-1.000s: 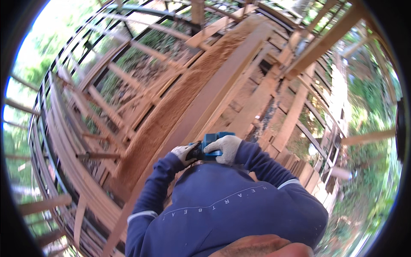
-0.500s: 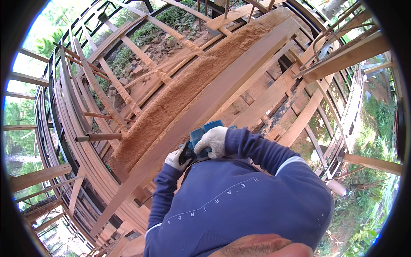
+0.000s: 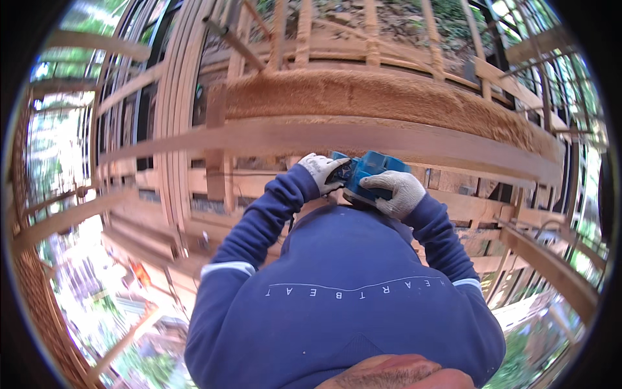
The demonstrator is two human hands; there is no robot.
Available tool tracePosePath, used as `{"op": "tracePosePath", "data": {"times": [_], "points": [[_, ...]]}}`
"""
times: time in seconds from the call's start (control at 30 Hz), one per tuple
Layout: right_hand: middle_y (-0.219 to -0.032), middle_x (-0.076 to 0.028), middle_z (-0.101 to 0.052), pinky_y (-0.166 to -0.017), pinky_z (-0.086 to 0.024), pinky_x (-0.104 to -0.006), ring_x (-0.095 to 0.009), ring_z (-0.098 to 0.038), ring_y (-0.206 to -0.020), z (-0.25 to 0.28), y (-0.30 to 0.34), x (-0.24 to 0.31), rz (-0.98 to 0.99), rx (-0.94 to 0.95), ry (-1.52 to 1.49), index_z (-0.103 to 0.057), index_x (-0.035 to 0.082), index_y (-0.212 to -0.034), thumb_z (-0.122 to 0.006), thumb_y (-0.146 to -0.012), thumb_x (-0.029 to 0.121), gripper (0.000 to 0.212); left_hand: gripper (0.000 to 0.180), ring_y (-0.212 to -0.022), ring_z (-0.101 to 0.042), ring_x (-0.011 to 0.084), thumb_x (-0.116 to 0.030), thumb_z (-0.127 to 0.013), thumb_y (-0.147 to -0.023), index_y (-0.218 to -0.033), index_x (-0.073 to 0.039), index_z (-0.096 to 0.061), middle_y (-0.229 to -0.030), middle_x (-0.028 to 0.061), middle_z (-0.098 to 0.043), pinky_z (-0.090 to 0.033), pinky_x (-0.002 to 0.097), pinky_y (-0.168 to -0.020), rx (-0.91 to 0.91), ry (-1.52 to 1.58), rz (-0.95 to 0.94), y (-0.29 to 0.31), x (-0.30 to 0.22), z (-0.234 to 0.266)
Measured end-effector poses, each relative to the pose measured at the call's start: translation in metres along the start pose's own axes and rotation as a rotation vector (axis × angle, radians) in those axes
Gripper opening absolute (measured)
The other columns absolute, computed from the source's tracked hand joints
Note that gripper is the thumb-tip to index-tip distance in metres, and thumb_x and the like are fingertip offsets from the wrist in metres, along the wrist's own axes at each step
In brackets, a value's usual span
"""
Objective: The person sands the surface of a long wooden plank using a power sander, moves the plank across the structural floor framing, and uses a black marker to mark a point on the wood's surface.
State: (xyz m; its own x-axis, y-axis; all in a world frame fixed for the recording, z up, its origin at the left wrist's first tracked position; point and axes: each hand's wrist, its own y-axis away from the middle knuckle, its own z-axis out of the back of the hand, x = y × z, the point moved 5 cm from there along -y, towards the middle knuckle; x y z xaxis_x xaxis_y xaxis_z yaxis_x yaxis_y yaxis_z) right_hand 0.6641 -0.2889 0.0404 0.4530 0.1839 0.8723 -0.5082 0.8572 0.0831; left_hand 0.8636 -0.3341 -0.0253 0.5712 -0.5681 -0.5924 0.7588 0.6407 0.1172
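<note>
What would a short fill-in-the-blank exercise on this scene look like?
1. The left grip and right grip each wear an off-white fabric ____.
2. The boxy blue-and-black handheld tool is held by the left grip and the ____ grip.
3. Beyond it runs a long, flat, brown board made of ____.
Missing words: glove; right; wood.

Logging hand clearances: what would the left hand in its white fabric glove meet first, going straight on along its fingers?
Probably the boxy blue power tool, at its black end, which the left hand seems to hold; depth unclear.
</note>
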Motion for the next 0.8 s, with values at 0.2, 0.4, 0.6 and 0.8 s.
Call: {"op": "tracePosePath", "data": {"times": [0.2, 0.4, 0.6, 0.8], "points": [[-0.097, -0.015, -0.070, -0.081, -0.054, -0.0385, -0.034, -0.067, -0.089, 0.005, 0.002, -0.015, -0.006, 0.238, 0.078, -0.072, 0.011, -0.106, -0.065, -0.071, 0.007, 0.036, 0.043, -0.083, -0.066, 0.0334, -0.037, -0.072, -0.079, -0.108, -0.008, -0.060, -0.088, 0.0141, -0.068, -0.050, 0.0431, -0.079, -0.112, -0.008, 0.217, 0.017, -0.012, -0.062], [-0.095, -0.015, -0.070, -0.083, -0.054, -0.0380, -0.033, -0.067, -0.088, 0.023, 0.002, -0.031, 0.011, 0.213, 0.123, -0.072, 0.009, -0.106, -0.064, -0.069, 0.006, 0.038, 0.054, -0.087, -0.066, 0.0342, -0.043, -0.074, -0.077, -0.112, -0.005, -0.059, -0.091, 0.0163, -0.068, -0.051, 0.0422, -0.080, -0.465, 0.105, 0.601, -0.003, -0.029, -0.095], [-0.097, -0.014, -0.070, -0.082, -0.054, -0.0362, -0.031, -0.067, -0.090, 0.038, -0.007, -0.030, 0.099, 0.397, 0.175, -0.072, 0.010, -0.108, -0.066, -0.067, 0.004, 0.042, 0.066, -0.097, -0.065, 0.0341, -0.041, -0.076, -0.074, -0.132, -0.017, -0.054, -0.104, 0.0165, -0.067, -0.050, 0.0418, -0.088, -0.187, 0.121, 0.402, -0.013, -0.035, -0.073], [-0.105, -0.012, -0.071, -0.086, -0.053, -0.0323, -0.024, -0.067, -0.097, 0.041, -0.009, -0.053, 0.007, 0.151, 0.005, -0.070, 0.003, -0.110, -0.061, -0.069, -0.003, 0.042, 0.073, -0.105, -0.062, 0.0323, -0.051, -0.073, -0.077, -0.133, -0.009, -0.052, -0.111, 0.0177, -0.065, -0.045, 0.0411, -0.097, -0.681, 0.404, 0.476, -0.017, -0.011, -0.087]]}}
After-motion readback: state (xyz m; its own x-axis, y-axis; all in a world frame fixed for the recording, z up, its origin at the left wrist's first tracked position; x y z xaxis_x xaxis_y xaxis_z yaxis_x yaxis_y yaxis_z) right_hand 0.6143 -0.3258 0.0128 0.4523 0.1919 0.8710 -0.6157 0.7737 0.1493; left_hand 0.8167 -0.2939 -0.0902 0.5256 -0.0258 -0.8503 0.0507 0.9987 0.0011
